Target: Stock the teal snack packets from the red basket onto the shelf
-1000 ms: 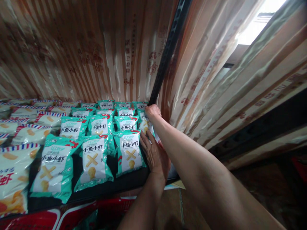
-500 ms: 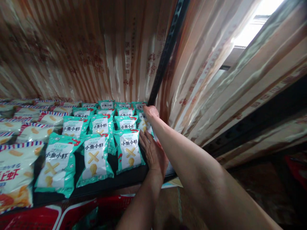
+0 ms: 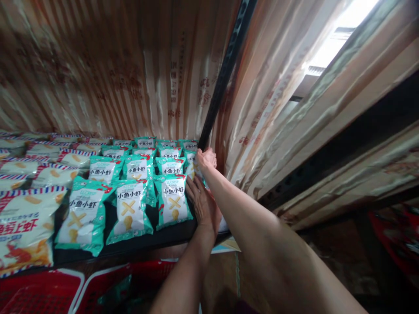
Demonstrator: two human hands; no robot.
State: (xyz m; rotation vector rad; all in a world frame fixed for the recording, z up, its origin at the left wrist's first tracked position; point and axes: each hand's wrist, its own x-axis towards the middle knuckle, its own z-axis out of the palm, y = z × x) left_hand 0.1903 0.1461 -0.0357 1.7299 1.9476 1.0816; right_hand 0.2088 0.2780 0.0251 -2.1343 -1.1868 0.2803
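My left hand (image 3: 203, 205), fingers stretched out, lies along the right side of the front teal snack bag (image 3: 173, 203). Farther back, my right hand (image 3: 207, 158) has its fingers curled at the upper right corner of another teal snack bag (image 3: 192, 162), close to the foot of a dark metal post (image 3: 221, 83). Part of that bag is hidden behind my right hand and forearm. Several more teal bags (image 3: 128, 207) stand in rows to the left, tilted back with their printed fronts toward me.
Cream snack bags with striped edges (image 3: 28, 226) fill the left of the dark shelf (image 3: 140, 244). Red baskets (image 3: 42, 290) sit below its front edge. Printed plastic sheeting (image 3: 157, 78) hangs behind, and a dark slanting bar (image 3: 340, 144) crosses at the right.
The view has shifted slightly, so the bags at the left show a little farther right. Both hands stay at the right-hand column of teal bags, with little visible movement against them.
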